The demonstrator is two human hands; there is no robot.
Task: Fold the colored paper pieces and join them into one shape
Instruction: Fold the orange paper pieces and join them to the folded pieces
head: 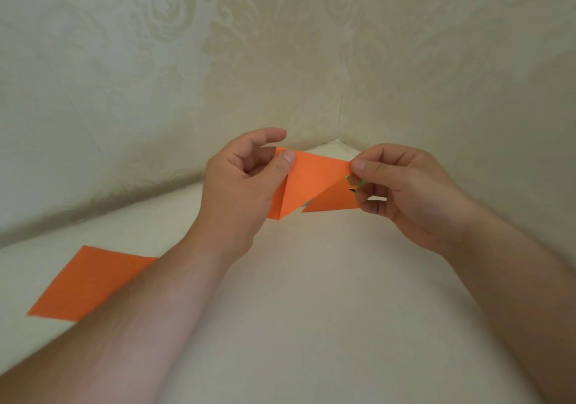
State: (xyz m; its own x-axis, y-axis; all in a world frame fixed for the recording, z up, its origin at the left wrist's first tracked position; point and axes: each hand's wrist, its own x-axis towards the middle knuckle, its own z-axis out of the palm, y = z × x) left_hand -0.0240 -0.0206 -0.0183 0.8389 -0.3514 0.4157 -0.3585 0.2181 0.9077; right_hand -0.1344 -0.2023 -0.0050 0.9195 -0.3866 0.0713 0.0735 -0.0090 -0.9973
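Lying beside left forearm (131, 310): orange sheet (84, 282)

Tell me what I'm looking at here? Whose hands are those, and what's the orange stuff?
No machine here, only a person. The camera sits on their head and looks down, so you see their own arms. The left hand and the right hand pinch the two ends of a folded orange paper, held up in the air. A bit of green paper peeks out by the right fingers. Another flat orange sheet lies on the pale table, partly under the left arm. Patterned wallpaper is behind.
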